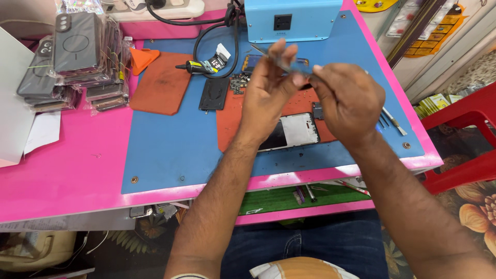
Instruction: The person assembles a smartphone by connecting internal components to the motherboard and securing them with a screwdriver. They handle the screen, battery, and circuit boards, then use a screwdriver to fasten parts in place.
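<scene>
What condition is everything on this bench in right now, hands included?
Left hand: raised over the bench, fingers pinching a thin tool.
Right hand: raised, gripping the same small piece; what it is stays blurred.
Phone frame: lying flat, opened up, back off.
Black panel: lying flat on the blue mat.
Screwdriver: lying on its side, unheld.
Tweezers: lying at the mat's edge.
Phone cases: stacked, wrapped in clear plastic.

Both forearms reached forward, bare. The left hand (268, 88) and right hand (349, 103) met, raised, fingertips pinched together, knuckles facing the camera.
</scene>
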